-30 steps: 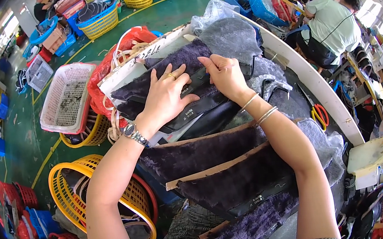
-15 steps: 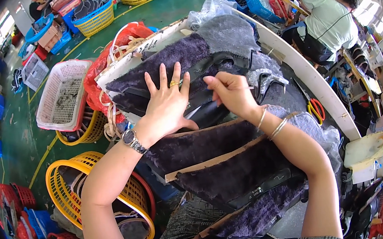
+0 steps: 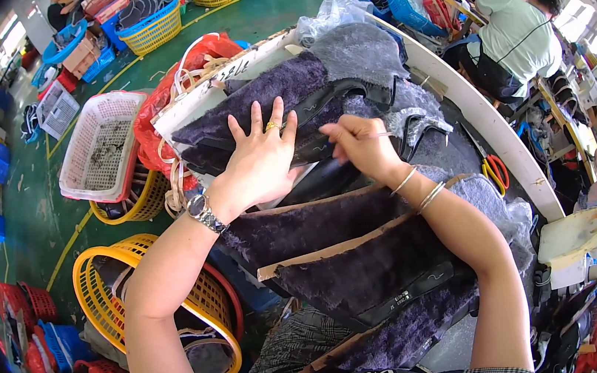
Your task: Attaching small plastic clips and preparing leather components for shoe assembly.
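My left hand (image 3: pixel 258 158) lies with fingers spread on a dark piece lined with purple-black fur (image 3: pixel 264 90), which has a smooth black edge strip. Just right of it, my right hand (image 3: pixel 367 150) is closed in a pinch around a thin pale stick (image 3: pixel 383 134), whose end pokes out behind the fingers. The stick's front tip is hidden by the hand or too small to see. More fur-lined pieces (image 3: pixel 368 267) with tan edges lie overlapped nearer to me, partly over my lap.
Scissors (image 3: pixel 496 171) with orange and yellow handles lie beside the white board edge (image 3: pixel 505 139) at right. Grey fuzzy pieces (image 3: pixel 364 52) are heaped at the back. A yellow basket (image 3: pixel 102 285) and a white crate (image 3: pixel 79 187) stand at left. A person (image 3: pixel 511 33) sits at far right.
My left thumb has drawn in toward the palm. My right hand stays beside the left, its fingers only slightly shifted. The whole view has moved a little.
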